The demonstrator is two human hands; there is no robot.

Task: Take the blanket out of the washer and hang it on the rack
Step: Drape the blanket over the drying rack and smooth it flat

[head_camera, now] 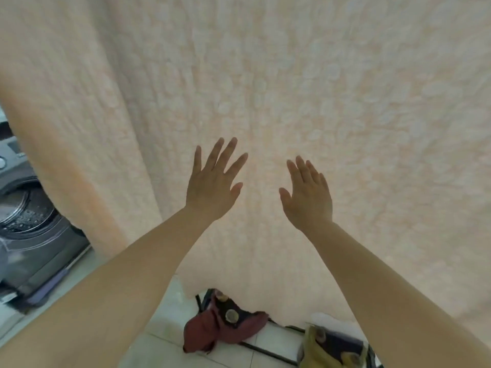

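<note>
Now I am flattening the blanket (292,88), hanging right of the washer (29,208); left hand (212,187) and right hand (308,197), spread, gripping nothing, should be stroking outward evenly.

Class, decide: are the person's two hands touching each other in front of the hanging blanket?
Apart. The head view shows the left hand and right hand with peach blanket plainly visible between them.

The hanging blanket (292,88) walls off everything ahead (washer (29,208) left), leaving a gap underneath.
</note>
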